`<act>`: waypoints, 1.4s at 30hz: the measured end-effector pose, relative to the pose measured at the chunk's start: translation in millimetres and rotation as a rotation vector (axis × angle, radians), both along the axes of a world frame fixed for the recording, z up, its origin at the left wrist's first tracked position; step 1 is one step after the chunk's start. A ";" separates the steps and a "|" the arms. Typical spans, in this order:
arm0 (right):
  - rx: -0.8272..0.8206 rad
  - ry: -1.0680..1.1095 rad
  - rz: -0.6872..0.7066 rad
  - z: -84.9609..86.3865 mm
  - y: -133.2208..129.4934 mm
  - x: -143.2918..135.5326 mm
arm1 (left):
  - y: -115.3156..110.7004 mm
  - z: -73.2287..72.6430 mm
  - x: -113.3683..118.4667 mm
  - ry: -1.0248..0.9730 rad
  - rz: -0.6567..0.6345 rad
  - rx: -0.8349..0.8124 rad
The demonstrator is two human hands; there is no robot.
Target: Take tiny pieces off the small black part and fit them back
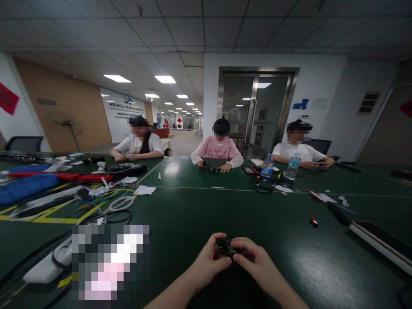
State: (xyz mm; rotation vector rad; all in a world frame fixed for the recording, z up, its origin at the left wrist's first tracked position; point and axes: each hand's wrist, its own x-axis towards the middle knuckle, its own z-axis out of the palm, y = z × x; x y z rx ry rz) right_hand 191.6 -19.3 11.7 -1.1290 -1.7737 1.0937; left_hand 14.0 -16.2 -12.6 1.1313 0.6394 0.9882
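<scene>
Just above the near part of the dark green table, my two hands meet around a small black object. My left hand grips its left side between thumb and fingers. From the right, my right hand pinches the same object, with fingertips and thumb closed on it. It looks like a small dark part with an uneven outline, and the fingers cover much of it, so its kind cannot be made out.
Cables, a blue tray and a white power strip crowd the left. Two water bottles stand far right. A small red item and a flat white-edged device lie nearer. Three people sit across.
</scene>
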 end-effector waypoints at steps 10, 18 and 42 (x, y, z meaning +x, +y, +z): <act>0.044 -0.036 0.004 -1.8 0.2 0.7 | -2.6 6.8 -1.0 0.018 0.019 -0.004; 0.036 -0.044 -0.021 3.2 -1.6 0.9 | -2.7 7.3 -0.6 0.011 0.016 0.012; 0.084 -0.039 -0.013 6.0 -4.4 -1.3 | -2.9 6.1 -1.2 -0.003 -0.018 0.027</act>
